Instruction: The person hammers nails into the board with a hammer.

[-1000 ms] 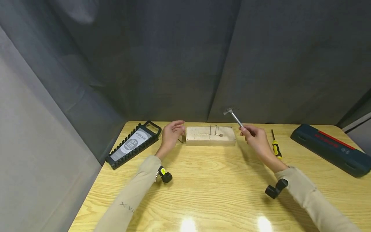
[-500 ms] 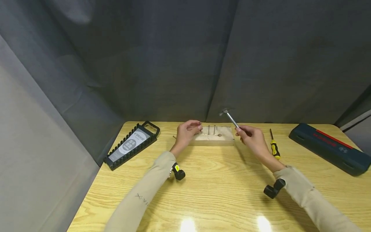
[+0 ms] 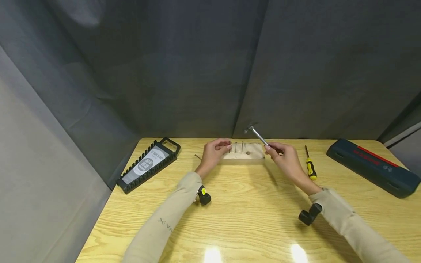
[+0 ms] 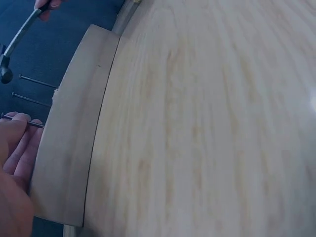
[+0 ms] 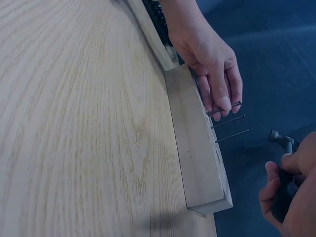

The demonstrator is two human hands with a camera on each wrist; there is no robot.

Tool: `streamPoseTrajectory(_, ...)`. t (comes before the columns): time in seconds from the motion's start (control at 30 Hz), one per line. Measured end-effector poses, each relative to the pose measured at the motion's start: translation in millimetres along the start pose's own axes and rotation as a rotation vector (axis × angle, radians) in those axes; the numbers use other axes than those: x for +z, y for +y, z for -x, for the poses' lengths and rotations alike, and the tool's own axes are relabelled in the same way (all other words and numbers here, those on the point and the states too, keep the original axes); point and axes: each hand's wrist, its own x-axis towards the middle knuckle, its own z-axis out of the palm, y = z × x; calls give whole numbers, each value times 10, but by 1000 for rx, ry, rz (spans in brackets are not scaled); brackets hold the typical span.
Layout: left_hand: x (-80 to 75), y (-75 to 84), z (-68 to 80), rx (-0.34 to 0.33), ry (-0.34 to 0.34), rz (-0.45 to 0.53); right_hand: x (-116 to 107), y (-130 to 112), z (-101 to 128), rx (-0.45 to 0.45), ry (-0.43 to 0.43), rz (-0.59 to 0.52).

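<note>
My left hand (image 3: 212,154) pinches a nail (image 5: 236,104) between thumb and fingers, its lower end at the top of a pale wooden block (image 3: 246,161). Two more nails, a nearer one (image 5: 228,121) and a farther one (image 5: 234,135), stand upright in the block just to the right of it. My right hand (image 3: 285,157) grips a small claw hammer (image 3: 258,136) by its handle. The hammer's head is raised above the block's right half, apart from the nails. In the right wrist view the hammer (image 5: 282,139) is partly hidden by my fingers.
A loose nail (image 3: 197,157) lies left of the block. Farther left is a black wrench rack (image 3: 148,165) with a label. To the right lie a yellow and black screwdriver (image 3: 310,168) and a dark blue case (image 3: 371,166). A dark curtain (image 3: 184,91) hangs behind the table.
My left hand has moved right from beside the block to over its left part, bringing the nail up beside the standing ones. The hammer has shifted slightly left.
</note>
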Motion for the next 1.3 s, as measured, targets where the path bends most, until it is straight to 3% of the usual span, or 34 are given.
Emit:
streamPoseTrajectory(0.4,21,-25,2,17,-2,34,86,-55,-17,-175,-5,62)
streamPoseTrajectory(0.67,9,-42,-16,18,-6,-18,121,-90,-20,-247,-71,171)
streamPoseTrajectory(0.87,17,-61,-19,13,-10,-35,154,-87,-30,-334,-41,222)
streamPoseTrajectory(1.07,17,-78,-26,22,-15,-26,123,-167,-96,-362,-47,226)
streamPoseTrajectory(1.3,6,-60,-8,15,-25,1,77,-337,-175,-441,171,159)
